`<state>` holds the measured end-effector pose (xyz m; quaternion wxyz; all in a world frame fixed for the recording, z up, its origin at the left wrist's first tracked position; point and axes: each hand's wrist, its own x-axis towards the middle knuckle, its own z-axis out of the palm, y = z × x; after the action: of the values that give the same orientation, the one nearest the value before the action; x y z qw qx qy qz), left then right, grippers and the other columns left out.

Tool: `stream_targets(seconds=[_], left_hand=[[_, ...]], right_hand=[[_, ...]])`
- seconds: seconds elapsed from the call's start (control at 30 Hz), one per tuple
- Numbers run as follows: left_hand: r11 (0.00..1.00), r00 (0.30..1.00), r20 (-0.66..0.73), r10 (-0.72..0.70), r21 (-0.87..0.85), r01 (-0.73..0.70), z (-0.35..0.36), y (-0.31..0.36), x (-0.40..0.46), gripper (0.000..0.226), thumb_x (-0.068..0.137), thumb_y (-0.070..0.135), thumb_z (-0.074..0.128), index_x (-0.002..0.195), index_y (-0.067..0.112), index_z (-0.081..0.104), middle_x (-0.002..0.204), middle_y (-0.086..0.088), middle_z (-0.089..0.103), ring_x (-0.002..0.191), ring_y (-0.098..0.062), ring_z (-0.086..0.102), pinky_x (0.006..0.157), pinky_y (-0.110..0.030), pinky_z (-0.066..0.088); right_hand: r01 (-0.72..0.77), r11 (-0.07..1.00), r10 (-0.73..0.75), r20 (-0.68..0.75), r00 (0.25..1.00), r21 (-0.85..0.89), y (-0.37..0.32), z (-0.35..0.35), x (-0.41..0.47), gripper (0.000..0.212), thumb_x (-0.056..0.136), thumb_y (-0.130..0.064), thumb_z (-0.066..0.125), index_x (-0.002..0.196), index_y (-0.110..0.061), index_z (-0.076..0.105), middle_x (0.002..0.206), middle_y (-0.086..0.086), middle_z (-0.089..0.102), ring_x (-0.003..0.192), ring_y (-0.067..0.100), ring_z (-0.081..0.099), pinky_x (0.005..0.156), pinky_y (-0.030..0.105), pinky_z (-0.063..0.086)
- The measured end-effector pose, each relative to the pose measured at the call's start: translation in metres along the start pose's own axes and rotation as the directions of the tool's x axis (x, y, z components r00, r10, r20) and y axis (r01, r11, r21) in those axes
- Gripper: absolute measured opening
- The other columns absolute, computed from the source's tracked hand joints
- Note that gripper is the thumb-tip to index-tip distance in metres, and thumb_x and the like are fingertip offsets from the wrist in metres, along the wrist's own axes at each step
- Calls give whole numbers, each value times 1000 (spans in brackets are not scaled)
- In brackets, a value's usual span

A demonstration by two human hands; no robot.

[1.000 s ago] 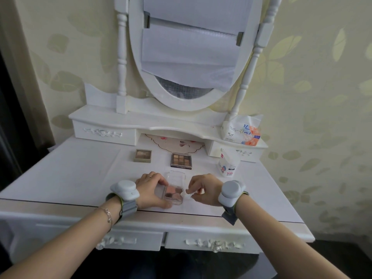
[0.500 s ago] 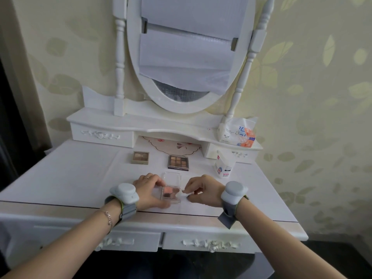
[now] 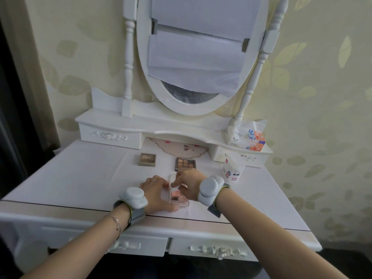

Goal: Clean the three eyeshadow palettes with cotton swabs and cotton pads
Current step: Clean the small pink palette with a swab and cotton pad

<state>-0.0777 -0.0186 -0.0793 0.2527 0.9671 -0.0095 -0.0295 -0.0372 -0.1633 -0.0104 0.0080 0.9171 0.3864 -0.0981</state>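
A small clear palette (image 3: 178, 197) with pink and brown shades lies open near the table's front edge. My left hand (image 3: 158, 193) holds it at its left side, thumb along the front. My right hand (image 3: 188, 183) is over the palette and pinches a small white cotton piece (image 3: 173, 185) against it. A closed beige palette (image 3: 147, 159) lies farther back on the left. An open brown palette (image 3: 185, 163) lies behind my right hand, its near edge hidden.
A white cotton swab pack (image 3: 233, 168) stands right of the palettes. A tissue pack (image 3: 246, 137) sits on the right end of the dresser shelf (image 3: 141, 123). An oval mirror (image 3: 199, 57) covered with paper rises behind. The table front edge (image 3: 201, 220) runs below my wrists.
My right hand moved left from beside the clear palette to over it, bringing the cotton piece onto it. My left hand kept its hold. The camera view shifted slightly.
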Motion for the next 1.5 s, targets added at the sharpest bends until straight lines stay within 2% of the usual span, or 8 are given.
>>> stream_targets(seconds=[0.2, 0.43, 0.6, 0.8, 1.0, 1.37, 1.43, 1.5], left_hand=[[1000, 1000, 23, 12, 7, -13, 2, -1, 2, 89, 46, 72, 57, 123, 29, 46, 127, 7, 41, 119, -16, 39, 98, -28, 33], [999, 999, -22, 31, -30, -32, 2, 1, -2, 97, 27, 76, 37, 113, 32, 48, 120, 9, 43, 116, -14, 40, 95, -24, 30], [999, 996, -77, 39, -33, -42, 5, 1, -3, 94, 29, 77, 36, 109, 29, 49, 117, 10, 44, 112, -14, 43, 93, -23, 30], [997, 995, -62, 74, -33, -76, 3, 2, -5, 92, 32, 77, 37, 113, 33, 47, 117, 12, 41, 114, -12, 39, 97, -25, 29], [997, 994, -84, 66, -44, -69, 3, 4, -5, 86, 33, 76, 39, 108, 37, 48, 107, 17, 39, 112, -9, 41, 94, -22, 29], [991, 986, -142, 88, -86, -101, 9, 2, -6, 61, 35, 75, 39, 88, 45, 39, 102, 21, 40, 112, -7, 42, 87, -18, 23], [994, 978, -191, 86, -57, -98, 11, 4, -7, 65, 35, 72, 36, 92, 42, 46, 101, 21, 39, 112, -9, 43, 85, -18, 22], [994, 961, -260, 96, -29, -107, 15, 4, -6, 77, 36, 70, 35, 99, 32, 54, 101, 21, 40, 111, -10, 44, 81, -18, 20]], right_hand=[[7, 997, -4, 43, 999, -80, -1, 4, 5, 40, 89, -8, 50, 124, -25, 61, 123, 5, 51, 119, 27, 47, 94, 29, 39], [119, 973, -107, 72, 992, -196, -5, 1, 0, 37, 88, -12, 51, 121, -26, 63, 123, 2, 53, 120, 26, 45, 105, 33, 32], [131, 974, -115, 95, 989, -184, -11, 1, -4, 36, 88, -12, 51, 119, -24, 64, 124, 3, 56, 119, 25, 47, 103, 29, 30], [26, 1000, -27, 53, 998, 10, 0, -6, -17, 33, 88, -11, 51, 116, -21, 67, 115, 8, 63, 105, 27, 57, 92, 28, 43], [22, 999, -24, 50, 998, 49, 7, 4, -26, 32, 90, -10, 50, 116, -19, 67, 118, 9, 60, 105, 27, 55, 88, 24, 38], [6, 998, -10, 69, 998, 66, -3, 10, -18, 34, 87, -14, 49, 117, -16, 66, 113, 10, 64, 105, 29, 56, 92, 33, 46], [-7, 1000, 5, 88, 996, 31, -6, 9, -15, 29, 89, -20, 47, 106, -12, 69, 103, 12, 67, 98, 32, 57, 88, 37, 49], [-28, 999, 25, 105, 994, 29, -8, 8, -11, 30, 90, -26, 46, 75, -7, 63, 78, 12, 61, 77, 32, 52, 73, 34, 48]])
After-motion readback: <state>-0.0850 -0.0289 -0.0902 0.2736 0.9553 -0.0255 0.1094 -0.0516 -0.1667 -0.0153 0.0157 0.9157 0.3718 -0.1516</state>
